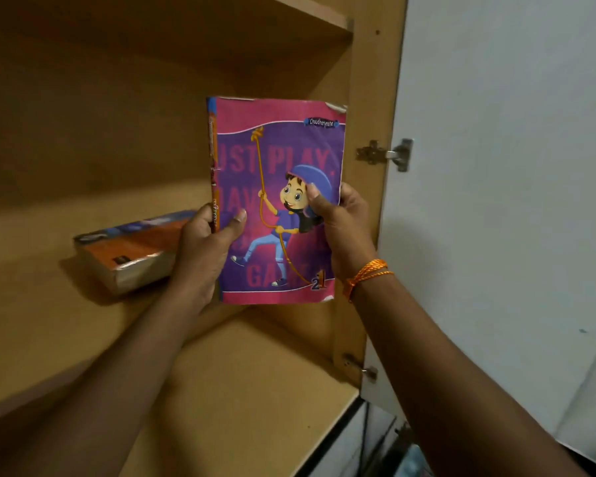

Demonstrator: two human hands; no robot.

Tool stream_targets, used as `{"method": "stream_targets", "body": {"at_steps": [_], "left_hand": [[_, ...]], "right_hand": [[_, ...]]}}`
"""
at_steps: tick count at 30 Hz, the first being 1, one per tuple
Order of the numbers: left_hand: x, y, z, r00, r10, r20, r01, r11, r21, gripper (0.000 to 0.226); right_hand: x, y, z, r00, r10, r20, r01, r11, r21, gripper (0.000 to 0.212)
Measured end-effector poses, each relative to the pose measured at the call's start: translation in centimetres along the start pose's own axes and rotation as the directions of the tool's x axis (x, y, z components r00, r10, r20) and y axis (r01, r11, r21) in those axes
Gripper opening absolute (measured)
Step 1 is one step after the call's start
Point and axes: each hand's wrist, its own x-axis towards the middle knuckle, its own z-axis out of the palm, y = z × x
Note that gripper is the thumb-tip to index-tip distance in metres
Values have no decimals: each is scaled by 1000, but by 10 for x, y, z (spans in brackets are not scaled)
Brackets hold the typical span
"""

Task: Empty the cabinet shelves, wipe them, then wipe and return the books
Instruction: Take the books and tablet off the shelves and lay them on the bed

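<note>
I see both hands up in front of the open cabinet (pixel 369 98), holding a pink notebook (pixel 276 149) upright, cover toward me. My left hand (pixel 203 249) grips its spine edge low on the left: the thumb presses flat on the cover and the other fingers curl round behind, out of sight. My right hand (pixel 344 222) grips the right edge, thumb laid on the cartoon figure, the other fingers wrapped behind the back cover. An orange thread band (pixel 365 273) sits on that wrist.

The notebook hangs in the air above the near part of the middle shelf (pixel 49 321), close to the cabinet's right wall; I cannot tell whether its bottom edge touches anything. Its top right corner is curled and worn.

To the left, farther in on the same shelf, an orange book (pixel 131 253) lies flat, partly hidden by my left hand. The white door (pixel 513 166) stands open on the right, with two metal hinges, the upper hinge (pixel 386 154) level with the notebook's middle.
</note>
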Motion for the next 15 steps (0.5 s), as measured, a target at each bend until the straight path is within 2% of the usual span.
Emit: {"method": "stream_targets", "body": {"at_steps": [5,11,15], "left_hand": [[-48,-24,63,979,-63,194,81,993,-84,26],[-127,-42,155,924,-179,338,239,960,-144,27],[-186,-51,227,885,-203,419,286,947,-145,24]], "right_hand": [[-32,-32,-82,993,-51,-109,38,992,-121,24],[-100,-85,-184,963,-88,-254,32,976,-217,11],[-158,-124,-256,917,-77,-391,-2,980,-198,11]]}}
